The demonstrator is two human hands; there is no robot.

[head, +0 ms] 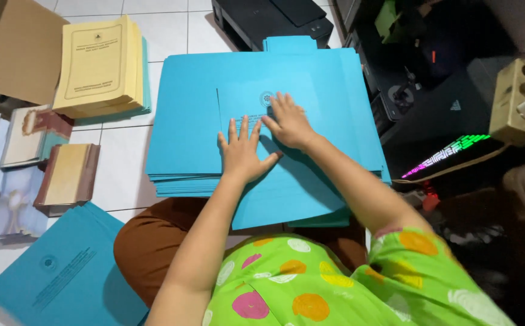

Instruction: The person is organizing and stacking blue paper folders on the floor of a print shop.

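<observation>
Both my hands lie flat on the top blue folder cover [262, 115]; my left hand [241, 151] is spread, fingers fanned and palm down, pinching nothing; my right hand [288, 121] is spread as well, pressed on the sheet just above and beside the left, the two hands near touching at the thumb. The cover sits on the stack of blue covers [181, 181] on the white tiled floor [117, 175] in front of my knees, slightly askew over the pile beneath it; its printed emblem shows just past my right fingertips.

I judge that I am pressing this top sheet down and smoothing it, perhaps along a fold, though I cannot see a crease clearly. The next move, as I read it, calls for firm, even pressure, with one palm anchoring so the sheet does not skid on the slick pile.

To my left lie a yellow stack of booklets [99, 66], a few bound books [66, 175] and another blue pile [63, 271]; a lit keyboard [450, 154] glows at my right.
</observation>
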